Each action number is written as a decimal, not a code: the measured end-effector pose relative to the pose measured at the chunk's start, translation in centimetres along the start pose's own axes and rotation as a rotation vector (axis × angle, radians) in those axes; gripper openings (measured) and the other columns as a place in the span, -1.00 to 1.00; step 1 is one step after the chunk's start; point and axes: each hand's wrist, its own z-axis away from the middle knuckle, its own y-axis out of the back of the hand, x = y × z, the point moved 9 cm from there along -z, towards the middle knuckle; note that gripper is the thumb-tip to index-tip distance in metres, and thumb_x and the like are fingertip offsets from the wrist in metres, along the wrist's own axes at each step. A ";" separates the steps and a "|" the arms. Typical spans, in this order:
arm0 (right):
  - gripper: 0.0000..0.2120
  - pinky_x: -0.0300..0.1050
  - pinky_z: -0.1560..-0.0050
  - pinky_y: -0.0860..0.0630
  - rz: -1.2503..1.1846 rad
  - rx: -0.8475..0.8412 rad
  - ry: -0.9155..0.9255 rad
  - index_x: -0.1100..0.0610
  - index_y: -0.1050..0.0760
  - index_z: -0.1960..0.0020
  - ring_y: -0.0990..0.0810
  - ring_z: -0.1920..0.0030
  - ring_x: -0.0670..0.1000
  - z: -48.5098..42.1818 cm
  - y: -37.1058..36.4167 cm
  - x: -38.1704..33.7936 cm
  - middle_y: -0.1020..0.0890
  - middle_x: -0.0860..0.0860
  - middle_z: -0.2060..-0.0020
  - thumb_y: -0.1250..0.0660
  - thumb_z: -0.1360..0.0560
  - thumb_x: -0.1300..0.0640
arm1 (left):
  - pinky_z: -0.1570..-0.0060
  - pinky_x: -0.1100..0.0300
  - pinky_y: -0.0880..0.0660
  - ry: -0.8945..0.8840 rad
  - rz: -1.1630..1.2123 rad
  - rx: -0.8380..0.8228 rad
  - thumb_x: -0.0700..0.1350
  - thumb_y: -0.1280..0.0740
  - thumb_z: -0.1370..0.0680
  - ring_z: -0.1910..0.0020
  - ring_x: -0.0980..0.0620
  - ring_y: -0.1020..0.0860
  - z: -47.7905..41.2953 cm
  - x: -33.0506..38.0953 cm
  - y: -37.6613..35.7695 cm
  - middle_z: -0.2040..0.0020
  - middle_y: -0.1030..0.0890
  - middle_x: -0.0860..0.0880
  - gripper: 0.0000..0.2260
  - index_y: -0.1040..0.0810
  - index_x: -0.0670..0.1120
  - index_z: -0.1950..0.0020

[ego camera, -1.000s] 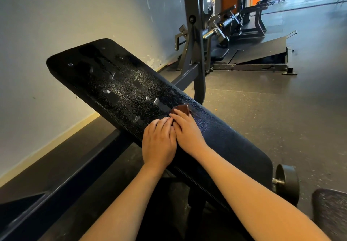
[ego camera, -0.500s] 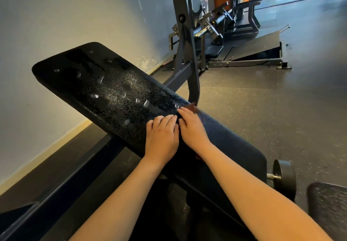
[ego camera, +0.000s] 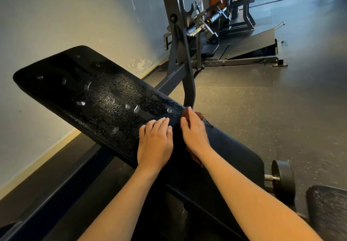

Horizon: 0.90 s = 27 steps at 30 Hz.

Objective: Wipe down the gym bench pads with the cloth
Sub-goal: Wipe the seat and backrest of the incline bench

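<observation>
A long black bench pad slopes across the view, wet with droplets on its left and middle part and dull on the right. My right hand presses a dark brown cloth flat on the pad near its far edge; most of the cloth is hidden under the hand, with a corner showing beyond the fingers and another by the wrist. My left hand lies flat on the pad right beside it, fingers together, holding nothing.
A grey steel upright rises just behind the pad. A small black wheel sticks out at the pad's right end. Another black pad sits at lower right. More gym machines stand behind, and a pale wall runs along the left.
Both hands have slid a little toward the far edge of the pad, the right one carrying the cloth with it. The view has shifted slightly right and down.
</observation>
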 end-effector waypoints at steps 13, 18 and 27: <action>-0.50 0.18 -0.51 -0.20 0.122 0.058 -0.038 -0.02 -0.13 -0.59 -0.22 -0.51 0.17 -0.1 0.7 1.0 -0.34 0.00 -0.50 -0.13 -0.67 0.04 | -0.27 -0.06 -0.37 -0.049 -0.077 0.059 0.02 -0.10 -0.64 -0.30 -0.07 -0.45 -0.7 -1.6 1.6 -0.36 -0.57 -0.03 -0.59 -0.57 -0.10 -0.36; -0.53 0.12 -0.42 -0.36 0.059 -0.024 0.094 -0.03 -0.24 -0.54 -0.38 -0.43 0.10 -2.6 -3.1 -3.3 -0.44 0.01 -0.43 -0.16 -0.64 0.10 | -0.29 -0.04 -0.36 -0.004 -0.073 0.069 0.02 -0.10 -0.66 -0.31 -0.06 -0.45 -1.0 -3.0 1.7 -0.37 -0.56 -0.02 -0.59 -0.54 -0.11 -0.40; -0.52 0.36 -0.54 0.14 0.385 0.032 0.234 -0.11 -0.21 -0.54 -0.06 -0.57 0.15 -2.1 -2.5 -3.3 -0.33 -0.04 -0.51 -0.14 -0.64 0.02 | -0.28 -0.02 -0.37 0.027 -0.018 0.135 -0.02 -0.14 -0.66 -0.29 -0.06 -0.46 -0.6 -3.3 2.3 -0.33 -0.59 -0.03 -0.61 -0.55 -0.14 -0.39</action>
